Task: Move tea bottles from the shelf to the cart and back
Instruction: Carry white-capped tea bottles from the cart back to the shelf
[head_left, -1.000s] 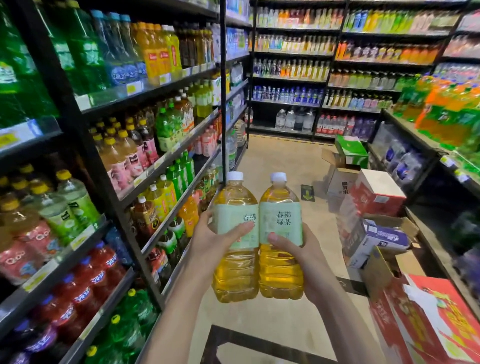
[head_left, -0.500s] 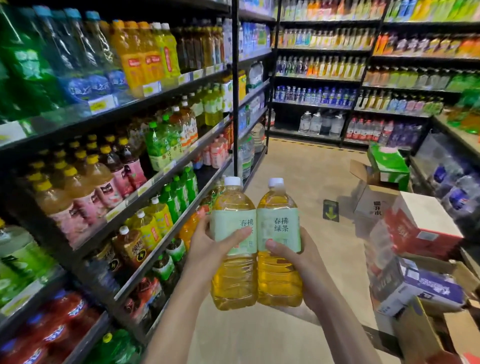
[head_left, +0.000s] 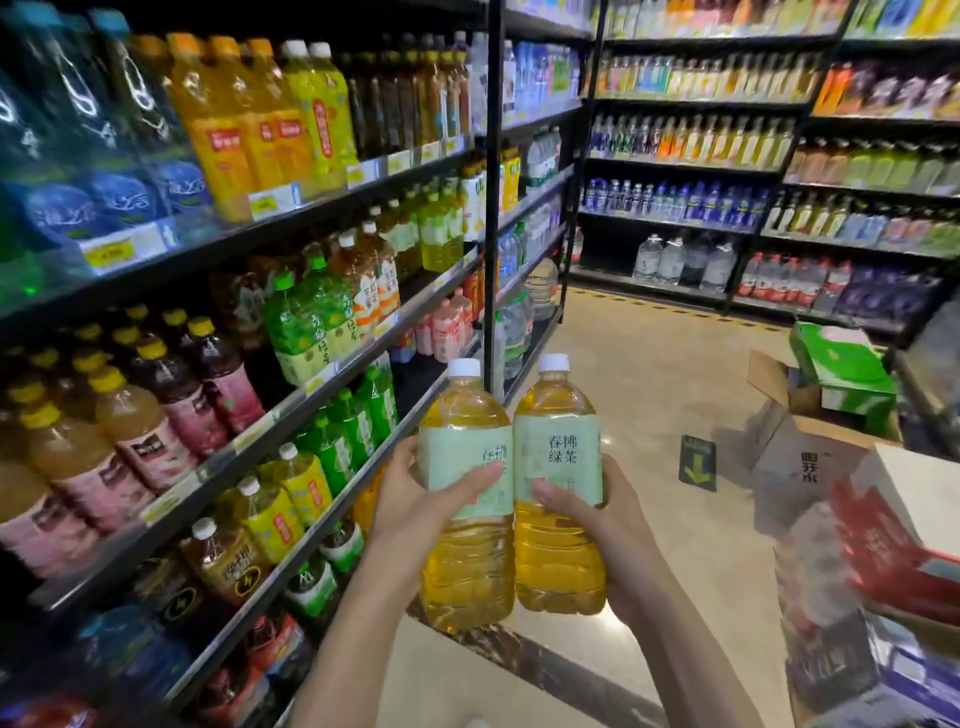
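Head camera: the left hand (head_left: 415, 501) curls thumb and fingers round the left tea bottle (head_left: 465, 577), the right hand (head_left: 602, 525) round the right tea bottle (head_left: 558, 410). Both bottles are upright and touching, held over the aisle beside the shelf's (head_left: 260, 428) front edge. Such one-handed grips on full, smooth bottles could slip.

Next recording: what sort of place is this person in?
A shop's drinks aisle, probably a supermarket or convenience store. Long shelves are packed with bottled drinks, yellow price tags line their edges, and opened cartons sit on the floor at right.
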